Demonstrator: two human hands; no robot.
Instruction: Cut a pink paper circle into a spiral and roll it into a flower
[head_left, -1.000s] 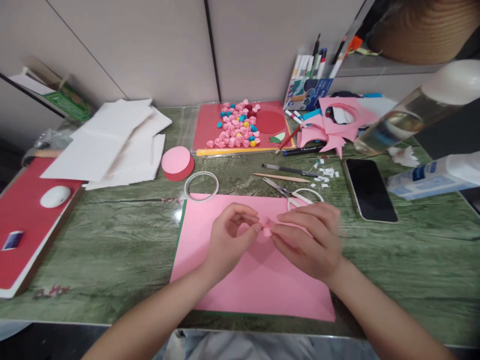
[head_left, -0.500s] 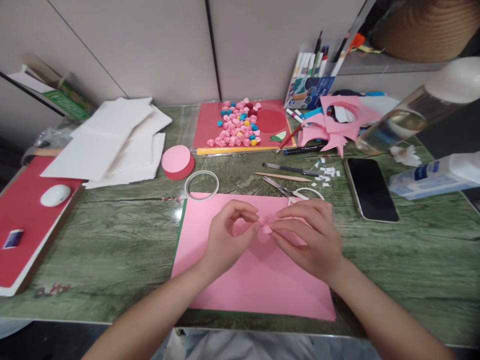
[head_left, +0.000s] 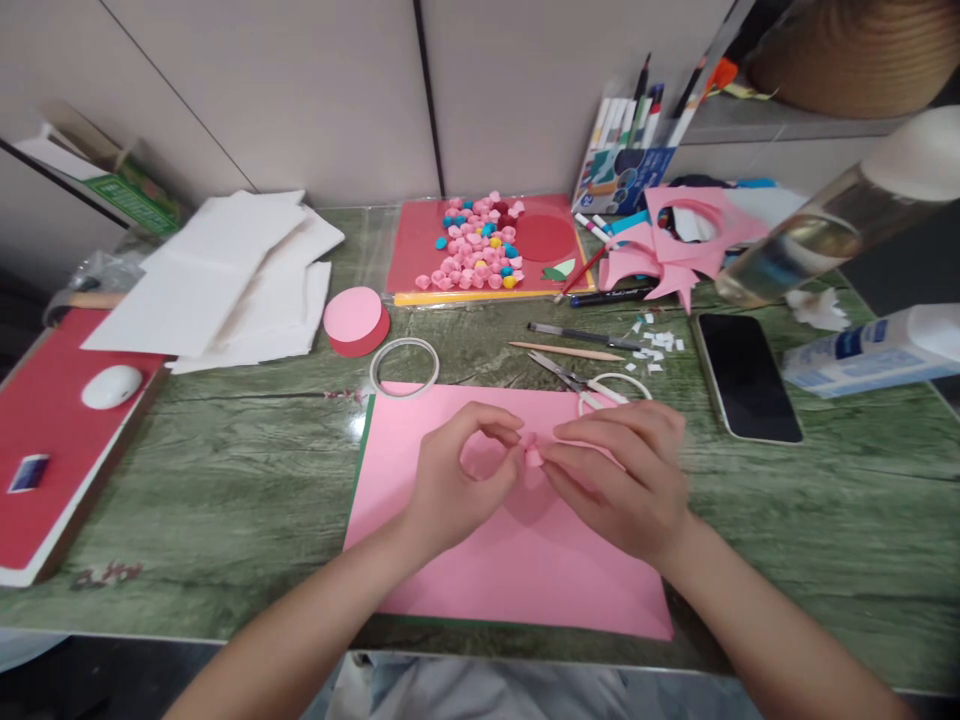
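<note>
Over a pink sheet of paper [head_left: 480, 570], a small curled pink paper piece [head_left: 532, 453] is between my fingertips. My right hand [head_left: 622, 480] pinches it from the right, thumb and index finger together. My left hand [head_left: 465, 480] has its thumb and fingertips closed at the piece's left edge. Just beyond my right hand lie scissors [head_left: 574, 380] with white handles, partly covered by the fingers. Farther back, many similar little pink, blue and yellow curled paper pieces [head_left: 476, 245] rest on a red sheet in a plastic sleeve.
A tape roll [head_left: 405, 368] overlaps the sheet's far edge, near a round pink-topped box [head_left: 356, 320]. A wooden stick [head_left: 566, 352], a pen [head_left: 581, 335] and white paper scraps lie behind the scissors. A phone [head_left: 748, 378] and bottles stand right; white papers [head_left: 225, 270] lie left.
The small pink paper piece has turned slightly between my fingertips, and its petals look more drawn together. Both hands stay in nearly the same place.
</note>
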